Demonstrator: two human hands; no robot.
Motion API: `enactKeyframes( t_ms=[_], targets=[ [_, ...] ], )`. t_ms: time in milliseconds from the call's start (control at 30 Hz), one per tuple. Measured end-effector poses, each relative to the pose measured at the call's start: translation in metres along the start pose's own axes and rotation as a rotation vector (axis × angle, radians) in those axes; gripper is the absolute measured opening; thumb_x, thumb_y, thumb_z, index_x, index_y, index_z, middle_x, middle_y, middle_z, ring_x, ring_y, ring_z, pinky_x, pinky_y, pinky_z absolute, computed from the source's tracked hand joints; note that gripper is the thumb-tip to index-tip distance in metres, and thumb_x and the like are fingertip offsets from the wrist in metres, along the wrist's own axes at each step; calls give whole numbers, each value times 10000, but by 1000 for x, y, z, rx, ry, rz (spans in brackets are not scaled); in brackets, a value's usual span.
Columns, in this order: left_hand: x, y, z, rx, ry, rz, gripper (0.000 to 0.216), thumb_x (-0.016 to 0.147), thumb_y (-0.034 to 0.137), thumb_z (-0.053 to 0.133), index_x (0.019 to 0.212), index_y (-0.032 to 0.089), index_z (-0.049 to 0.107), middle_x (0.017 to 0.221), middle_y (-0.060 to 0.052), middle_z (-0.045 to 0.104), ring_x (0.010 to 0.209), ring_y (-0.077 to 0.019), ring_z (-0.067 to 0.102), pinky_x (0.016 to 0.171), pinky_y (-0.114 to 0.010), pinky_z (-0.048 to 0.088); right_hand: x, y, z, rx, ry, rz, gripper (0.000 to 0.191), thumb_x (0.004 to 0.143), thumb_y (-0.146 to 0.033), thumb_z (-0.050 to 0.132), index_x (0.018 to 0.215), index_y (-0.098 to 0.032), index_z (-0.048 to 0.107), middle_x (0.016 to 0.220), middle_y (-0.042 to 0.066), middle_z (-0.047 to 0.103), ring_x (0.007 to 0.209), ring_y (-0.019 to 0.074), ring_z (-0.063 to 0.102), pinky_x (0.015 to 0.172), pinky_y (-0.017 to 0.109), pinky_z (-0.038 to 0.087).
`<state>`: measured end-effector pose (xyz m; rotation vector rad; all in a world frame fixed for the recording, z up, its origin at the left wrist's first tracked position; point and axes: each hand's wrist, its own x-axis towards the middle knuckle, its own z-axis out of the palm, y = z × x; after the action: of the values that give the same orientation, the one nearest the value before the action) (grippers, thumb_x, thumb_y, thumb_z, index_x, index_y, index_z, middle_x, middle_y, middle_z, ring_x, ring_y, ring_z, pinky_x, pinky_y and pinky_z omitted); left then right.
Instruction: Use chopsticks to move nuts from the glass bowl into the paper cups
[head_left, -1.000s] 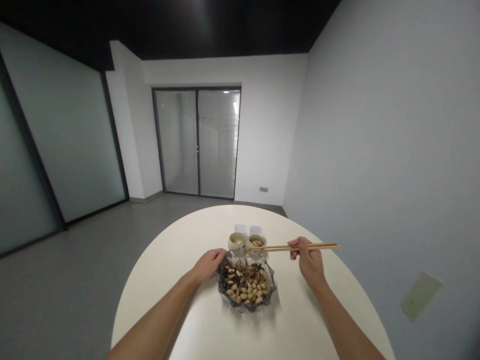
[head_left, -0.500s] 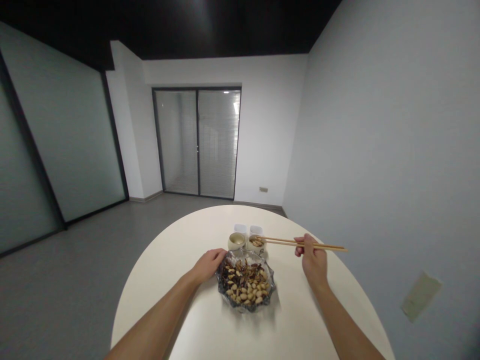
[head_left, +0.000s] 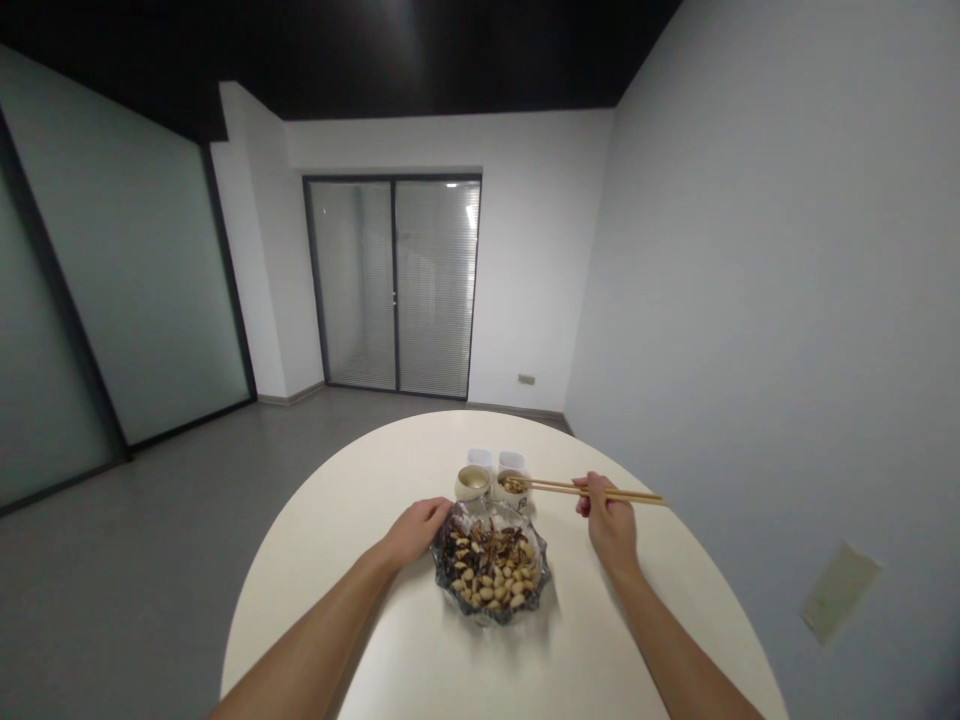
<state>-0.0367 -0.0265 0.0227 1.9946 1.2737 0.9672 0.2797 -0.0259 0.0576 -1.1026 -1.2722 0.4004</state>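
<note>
My right hand (head_left: 609, 520) is closed around a pair of wooden chopsticks (head_left: 555, 487), which point left. Their tips are at a small pale cup (head_left: 511, 494) of nuts with dark marks on its side. My left hand (head_left: 417, 530) grips the upper left rim of a scalloped glass bowl (head_left: 541, 590); some of its fingers are hidden. Pale shelled-looking nuts (head_left: 499, 585) fill the bowl's near side, with darker, longer pieces (head_left: 491, 543) behind and to the left. Beside the nut cup stands a second pale cup (head_left: 472, 484), with no nuts visible in it.
Two small white translucent containers (head_left: 480, 459) stand just behind the cups. Everything rests on a round cream table (head_left: 337, 520). A white wall (head_left: 735, 350) runs close along the right, and a glazed double door (head_left: 394, 290) is in the far wall.
My right hand has shifted left, bringing the chopsticks along, and their tips sit slightly lower at the nut cup. My left hand and the bowl look the same.
</note>
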Motion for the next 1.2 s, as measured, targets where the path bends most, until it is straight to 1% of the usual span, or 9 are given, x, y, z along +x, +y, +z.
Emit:
enactKeyframes(
  t_ms=[167, 267, 467, 667, 967, 1067, 1200],
  targets=[
    [0, 1, 1, 4, -3, -18, 533, 951, 543, 333, 916, 181, 723, 933, -46, 742, 905, -227, 637, 828, -290, 463, 0, 5, 1, -13, -52, -7, 544, 926, -638, 428, 842, -167, 687, 562, -8, 531, 544, 158, 511, 536, 272, 416],
    [0, 0, 1, -2, -3, -15, 532, 948, 545, 336, 907, 179, 719, 926, -46, 741, 905, -226, 636, 825, -288, 463, 0, 7, 1, -35, -58, -7, 542, 933, -631, 419, 846, -171, 692, 560, -5, 534, 556, 162, 510, 546, 275, 409],
    [0, 0, 1, 1, -1, -16, 524, 948, 541, 341, 915, 186, 725, 937, -41, 746, 904, -225, 634, 829, -286, 460, 2, 9, -1, -56, -33, 8, 563, 929, -645, 412, 837, -170, 700, 548, -1, 540, 547, 161, 504, 548, 277, 402],
    [-1, 0, 0, -2, -2, -12, 522, 955, 536, 335, 915, 183, 719, 934, -42, 741, 907, -223, 636, 829, -286, 458, 4, 12, -2, -44, -2, 12, 573, 920, -657, 422, 815, -167, 699, 533, 1, 544, 528, 157, 500, 516, 268, 391],
    [0, -1, 0, -7, -8, -16, 518, 952, 534, 338, 902, 182, 715, 927, -46, 739, 906, -226, 630, 816, -288, 462, 2, -1, -5, 19, 40, 12, 578, 903, -682, 429, 777, -172, 669, 508, -6, 533, 506, 147, 493, 504, 259, 396],
    [0, 0, 1, -7, -4, -8, 516, 951, 534, 339, 898, 186, 718, 933, -44, 741, 898, -222, 629, 826, -288, 460, -1, -7, -5, 92, 2, 8, 600, 866, -719, 456, 721, -176, 664, 493, -5, 519, 494, 143, 487, 484, 254, 400],
    [1, 1, 2, -1, -3, 0, 527, 951, 540, 333, 895, 188, 721, 924, -44, 743, 877, -217, 628, 833, -288, 461, -7, -18, 1, 158, -117, -10, 604, 851, -727, 474, 641, -188, 647, 485, 3, 514, 482, 141, 486, 462, 251, 405]
  ],
)
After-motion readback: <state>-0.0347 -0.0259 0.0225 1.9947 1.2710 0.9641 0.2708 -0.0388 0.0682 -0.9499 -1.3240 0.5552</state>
